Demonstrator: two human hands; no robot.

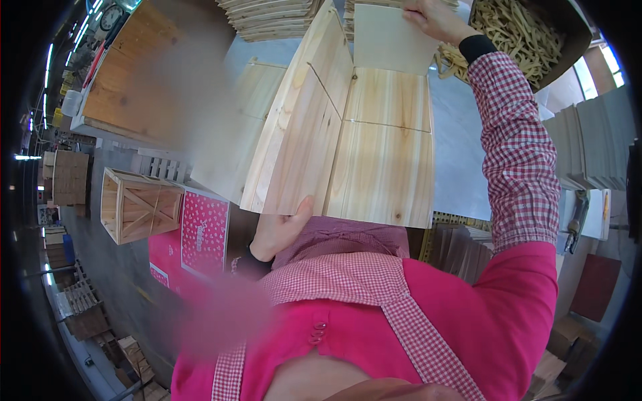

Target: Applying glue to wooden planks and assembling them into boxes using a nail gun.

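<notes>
A grooved pale wooden panel (297, 134) stands tilted up in front of me, its long edge against another grooved panel (384, 170) that lies flat on the table. My left hand (284, 230) grips the tilted panel at its near lower edge; the thumb shows and the other fingers are partly hidden. At the far end of the flat panel, a thin plain cream board (391, 43) stands on edge. Its upper right corner is pinched in my right hand (435, 19), the arm stretched forward. A further grooved panel (257, 93) lies left of the tilted one.
Stacked thin wooden boards (271, 19) sit at the table's far side. A box of tan strips (518, 43) is at the far right, near my right forearm. The pale tabletop (461, 147) shows to the right. A wooden crate (140, 204) and pink patterned boxes (204, 230) are at the left.
</notes>
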